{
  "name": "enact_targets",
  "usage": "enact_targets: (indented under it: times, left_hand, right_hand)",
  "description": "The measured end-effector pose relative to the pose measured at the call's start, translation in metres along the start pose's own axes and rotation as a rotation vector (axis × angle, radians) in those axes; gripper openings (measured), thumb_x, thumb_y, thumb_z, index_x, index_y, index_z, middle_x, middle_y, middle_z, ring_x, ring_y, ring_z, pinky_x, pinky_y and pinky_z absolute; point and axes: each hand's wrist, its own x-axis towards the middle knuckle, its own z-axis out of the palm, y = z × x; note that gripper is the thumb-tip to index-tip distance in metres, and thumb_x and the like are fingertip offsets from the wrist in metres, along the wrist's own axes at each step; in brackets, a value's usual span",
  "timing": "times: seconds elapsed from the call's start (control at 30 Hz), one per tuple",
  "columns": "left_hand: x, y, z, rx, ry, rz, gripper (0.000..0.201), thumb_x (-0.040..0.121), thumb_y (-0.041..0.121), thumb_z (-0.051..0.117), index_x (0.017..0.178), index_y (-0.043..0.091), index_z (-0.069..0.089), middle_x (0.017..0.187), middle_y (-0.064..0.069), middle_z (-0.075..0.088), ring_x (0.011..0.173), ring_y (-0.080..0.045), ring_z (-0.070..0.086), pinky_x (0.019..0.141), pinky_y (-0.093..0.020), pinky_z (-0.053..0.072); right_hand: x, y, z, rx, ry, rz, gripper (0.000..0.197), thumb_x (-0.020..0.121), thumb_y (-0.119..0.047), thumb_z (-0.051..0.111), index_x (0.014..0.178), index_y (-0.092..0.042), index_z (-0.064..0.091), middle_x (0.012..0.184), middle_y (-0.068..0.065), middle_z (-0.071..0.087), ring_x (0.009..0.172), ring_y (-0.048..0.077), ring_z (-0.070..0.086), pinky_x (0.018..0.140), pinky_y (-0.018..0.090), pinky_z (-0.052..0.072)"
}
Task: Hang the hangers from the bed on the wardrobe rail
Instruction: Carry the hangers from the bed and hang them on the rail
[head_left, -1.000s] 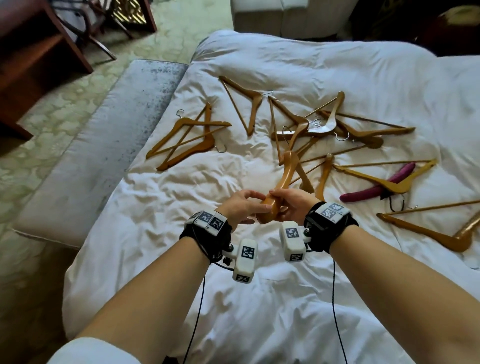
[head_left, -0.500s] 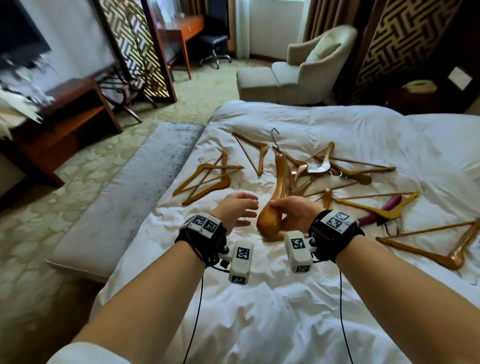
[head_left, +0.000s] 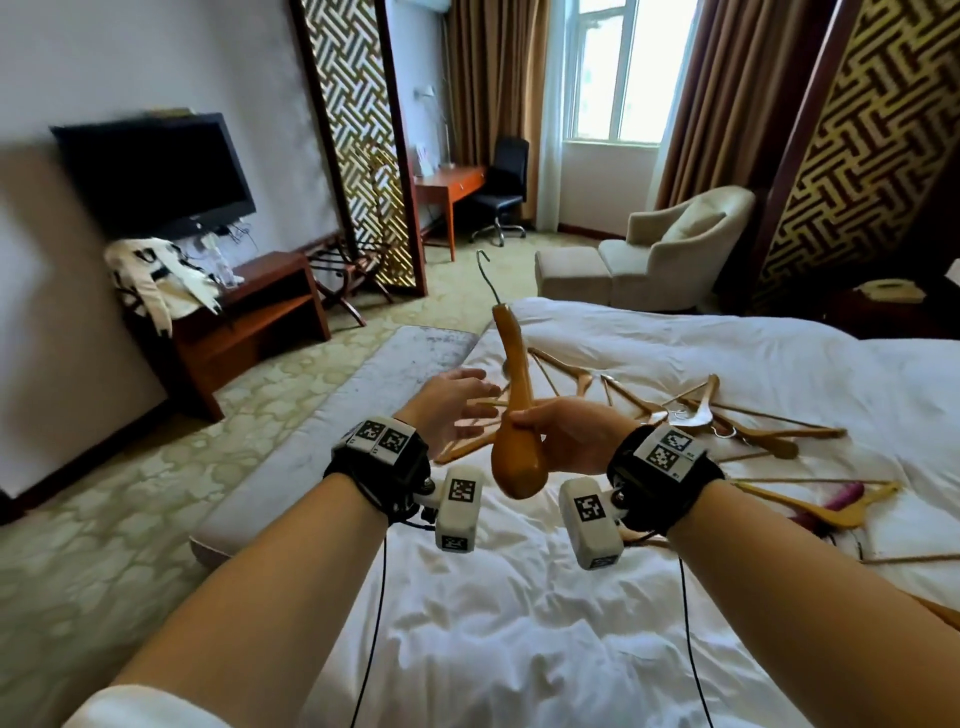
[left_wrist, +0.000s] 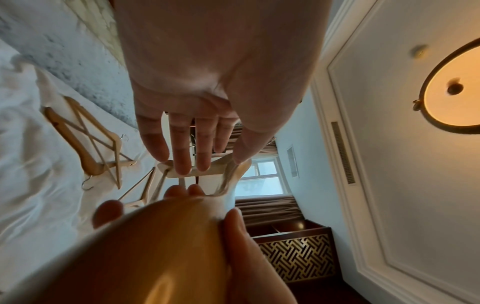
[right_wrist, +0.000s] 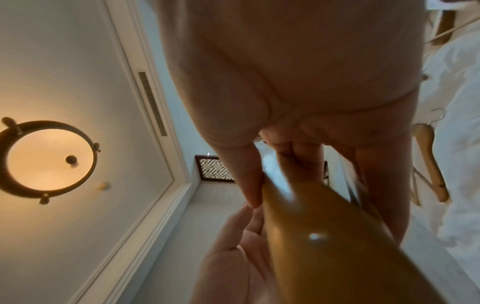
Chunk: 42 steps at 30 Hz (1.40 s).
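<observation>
With its metal hook pointing up and away, the wooden hanger (head_left: 511, 405) stands nearly upright in the right hand (head_left: 563, 434), which grips one shoulder end, probably ready for carrying to the wardrobe rail, which is not in view. The left hand (head_left: 452, 402) hovers beside it, fingers spread, holding nothing. More hangers (head_left: 727, 415) lie scattered on the white bed (head_left: 519, 623); beyond are a television (head_left: 156, 171) and an armchair (head_left: 675, 244).

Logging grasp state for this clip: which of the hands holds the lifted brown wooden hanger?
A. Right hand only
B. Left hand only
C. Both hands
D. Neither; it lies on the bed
A: the right hand grips the brown wooden hanger, while the left hand is spread open beside it.
</observation>
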Motion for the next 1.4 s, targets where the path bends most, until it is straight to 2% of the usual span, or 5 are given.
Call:
enact_targets:
  times: [0.3, 0.57, 0.73, 1.1, 1.4]
  left_hand:
    - [-0.034, 0.017, -0.048, -0.068, 0.093, 0.101, 0.029, 0.098, 0.02, 0.053, 0.125, 0.011, 0.059, 0.115, -0.011, 0.067, 0.105, -0.029, 0.066, 0.081, -0.038, 0.052]
    - [-0.069, 0.021, -0.084, -0.105, 0.281, 0.152, 0.01, 0.1, 0.017, 0.052, 0.108, 0.013, 0.055, 0.109, -0.007, 0.073, 0.095, -0.025, 0.066, 0.074, -0.037, 0.05]
    - [-0.093, 0.02, -0.094, -0.132, 0.491, 0.201, 0.015, 0.099, 0.014, 0.054, 0.114, 0.014, 0.054, 0.108, -0.008, 0.073, 0.095, -0.024, 0.068, 0.086, -0.042, 0.05]
    - [-0.146, -0.011, -0.1, -0.362, 1.023, 0.225, 0.024, 0.092, 0.009, 0.064, 0.114, 0.008, 0.055, 0.096, -0.011, 0.072, 0.081, -0.024, 0.072, 0.059, -0.03, 0.044]
    - [-0.271, -0.063, -0.079, -0.368, 1.482, 0.237, 0.017, 0.088, 0.007, 0.068, 0.094, 0.011, 0.054, 0.081, -0.007, 0.068, 0.059, -0.015, 0.068, 0.047, -0.023, 0.04]
  right_hand:
    - [0.004, -0.01, 0.048, -0.209, -0.191, -0.019, 0.037, 0.091, -0.007, 0.063, 0.128, -0.003, 0.058, 0.125, 0.019, 0.066, 0.119, 0.034, 0.061, 0.106, 0.053, 0.045]
    - [0.028, -0.018, 0.077, -0.287, -0.461, -0.056, 0.043, 0.091, -0.004, 0.06, 0.134, -0.003, 0.054, 0.118, 0.019, 0.065, 0.126, 0.04, 0.054, 0.112, 0.055, 0.038]
    - [0.036, -0.025, 0.096, -0.358, -0.602, -0.108, 0.043, 0.093, 0.0, 0.056, 0.135, -0.002, 0.05, 0.115, 0.019, 0.066, 0.119, 0.04, 0.059, 0.107, 0.055, 0.042]
    - [0.039, -0.04, 0.129, -0.695, -0.702, -0.337, 0.028, 0.082, -0.022, 0.076, 0.11, -0.022, 0.068, 0.112, 0.013, 0.07, 0.104, 0.031, 0.068, 0.094, 0.047, 0.055]
    - [0.007, 0.012, 0.212, -0.901, -1.059, -0.443, 0.042, 0.08, -0.024, 0.08, 0.119, -0.029, 0.064, 0.102, 0.004, 0.071, 0.086, 0.019, 0.069, 0.077, 0.032, 0.058]
